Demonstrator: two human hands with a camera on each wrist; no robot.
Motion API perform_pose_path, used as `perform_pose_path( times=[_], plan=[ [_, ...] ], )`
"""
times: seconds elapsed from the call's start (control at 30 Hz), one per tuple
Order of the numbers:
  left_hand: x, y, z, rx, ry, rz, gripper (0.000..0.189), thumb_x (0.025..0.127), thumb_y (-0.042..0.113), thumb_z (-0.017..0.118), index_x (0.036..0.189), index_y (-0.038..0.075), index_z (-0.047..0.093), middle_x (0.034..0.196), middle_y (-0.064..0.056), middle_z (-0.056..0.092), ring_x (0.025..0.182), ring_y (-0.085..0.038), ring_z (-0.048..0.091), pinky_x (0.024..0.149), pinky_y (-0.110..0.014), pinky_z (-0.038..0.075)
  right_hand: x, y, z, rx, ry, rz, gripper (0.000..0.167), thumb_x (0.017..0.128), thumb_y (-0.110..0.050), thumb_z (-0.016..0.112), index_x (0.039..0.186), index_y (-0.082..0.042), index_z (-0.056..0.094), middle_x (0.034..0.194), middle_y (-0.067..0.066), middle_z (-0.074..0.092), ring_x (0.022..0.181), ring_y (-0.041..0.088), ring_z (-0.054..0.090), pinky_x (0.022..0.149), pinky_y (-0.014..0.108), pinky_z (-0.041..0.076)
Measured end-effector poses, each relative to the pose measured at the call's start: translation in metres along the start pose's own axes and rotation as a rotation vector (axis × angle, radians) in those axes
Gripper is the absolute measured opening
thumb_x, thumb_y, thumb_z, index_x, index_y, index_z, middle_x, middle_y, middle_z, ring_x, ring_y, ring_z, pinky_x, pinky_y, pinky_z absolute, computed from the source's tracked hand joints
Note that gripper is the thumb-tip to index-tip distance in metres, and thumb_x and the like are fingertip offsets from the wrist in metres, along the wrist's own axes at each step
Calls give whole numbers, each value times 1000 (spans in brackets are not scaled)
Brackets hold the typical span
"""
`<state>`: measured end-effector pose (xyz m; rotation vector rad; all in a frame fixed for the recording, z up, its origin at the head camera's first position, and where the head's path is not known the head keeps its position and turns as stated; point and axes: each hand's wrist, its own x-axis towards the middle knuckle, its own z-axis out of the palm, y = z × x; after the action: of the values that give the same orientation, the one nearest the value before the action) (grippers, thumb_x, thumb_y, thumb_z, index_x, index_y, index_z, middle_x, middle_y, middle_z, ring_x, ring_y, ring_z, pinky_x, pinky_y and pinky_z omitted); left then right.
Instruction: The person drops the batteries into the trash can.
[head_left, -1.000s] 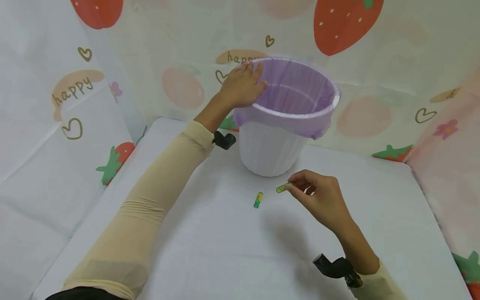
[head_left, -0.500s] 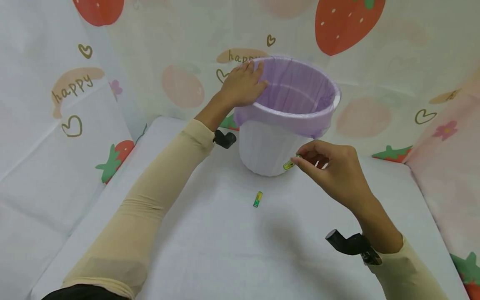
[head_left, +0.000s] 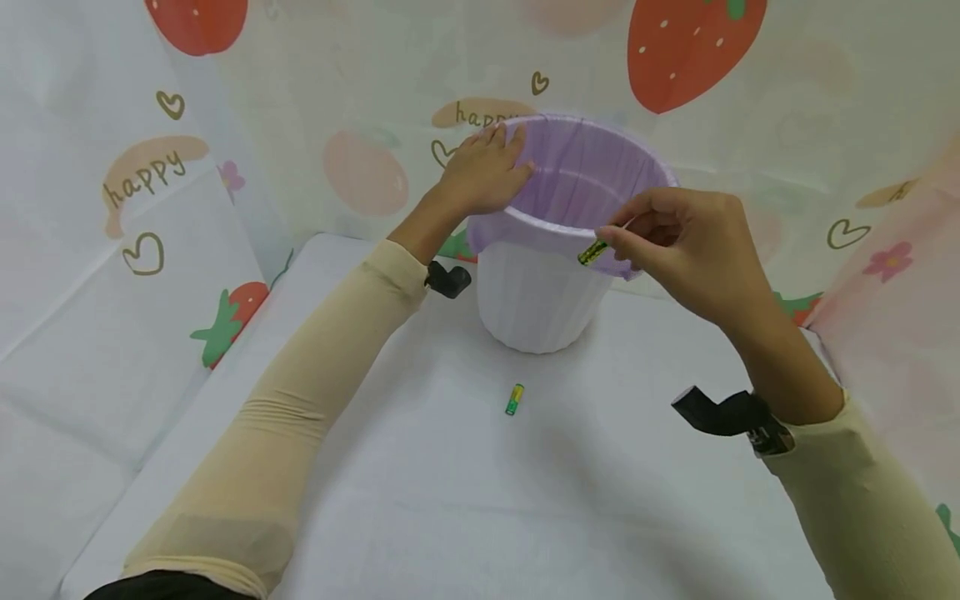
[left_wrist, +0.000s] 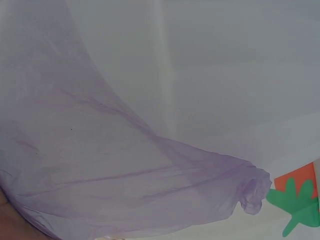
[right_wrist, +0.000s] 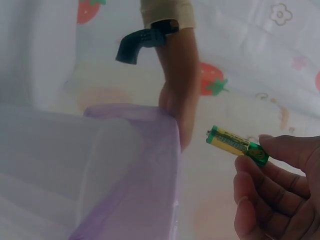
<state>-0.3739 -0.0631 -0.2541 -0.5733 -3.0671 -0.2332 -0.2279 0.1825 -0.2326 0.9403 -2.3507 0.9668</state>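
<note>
My right hand [head_left: 690,242] pinches a green and yellow battery [head_left: 592,252] by one end between thumb and fingers, in front of the near right rim of the bin. In the right wrist view the battery [right_wrist: 237,145] points toward the bin's rim. My left hand [head_left: 487,171] lies over the left rim of the white trash bin [head_left: 543,292], fingers straight. A purple bag [head_left: 585,171] lines the bin and folds over its rim. A second battery [head_left: 514,399] lies on the table in front of the bin. The left wrist view shows mostly the purple bag [left_wrist: 125,185].
White cloth covers the table [head_left: 450,517]. Behind the bin stands a backdrop [head_left: 300,108] printed with strawberries and hearts, and it continues along both sides. A black wrist camera [head_left: 720,414] sticks out from the right forearm, another black camera [head_left: 448,280] from the left.
My right hand has risen from low over the table to the height of the bin's rim, carrying the battery. The left hand and the battery on the table have stayed put.
</note>
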Motion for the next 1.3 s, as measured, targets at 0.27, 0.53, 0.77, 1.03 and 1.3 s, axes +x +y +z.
perform_pose_path(
  times=[0.27, 0.53, 0.77, 1.03, 1.3],
  plan=[
    [1, 0, -1, 9, 5, 9, 69, 109, 48, 13, 163, 8, -3, 168, -21, 0, 156, -33, -3, 126, -46, 0, 31, 7, -8, 27, 14, 68, 15, 90, -14, 79, 92, 0, 76, 71, 5, 72, 56, 12, 65, 55, 17, 51],
    [1, 1, -1, 8, -4, 7, 69, 109, 48, 13, 163, 8, -3, 168, -20, -1, 156, -32, -4, 126, -45, -1, 64, 21, -17, 25, 3, 185, 22, 91, -19, 78, 97, 2, 75, 69, -4, 72, 57, 9, 66, 58, 18, 54],
    [1, 3, -1, -1, -18, 7, 70, 109, 49, 12, 162, 8, -6, 168, -19, -3, 155, -31, -6, 126, -45, -2, 80, 31, -18, 14, -40, 287, 30, 92, -25, 76, 105, 3, 74, 73, -5, 74, 61, 12, 69, 60, 19, 56],
    [1, 5, -2, 10, -14, 9, 70, 109, 49, 11, 162, 8, -5, 168, -20, -2, 155, -31, -6, 126, -45, -2, 89, 49, -11, -8, -85, 349, 30, 93, -27, 75, 108, 0, 73, 75, -3, 74, 63, 13, 69, 59, 20, 56],
    [1, 5, -2, 7, -15, 12, 70, 108, 49, 11, 162, 8, -5, 168, -19, -3, 155, -30, -6, 126, -45, -2, 92, 64, -4, -27, -125, 401, 32, 95, -26, 74, 111, 1, 73, 76, -3, 74, 63, 12, 69, 60, 18, 56]
  ],
)
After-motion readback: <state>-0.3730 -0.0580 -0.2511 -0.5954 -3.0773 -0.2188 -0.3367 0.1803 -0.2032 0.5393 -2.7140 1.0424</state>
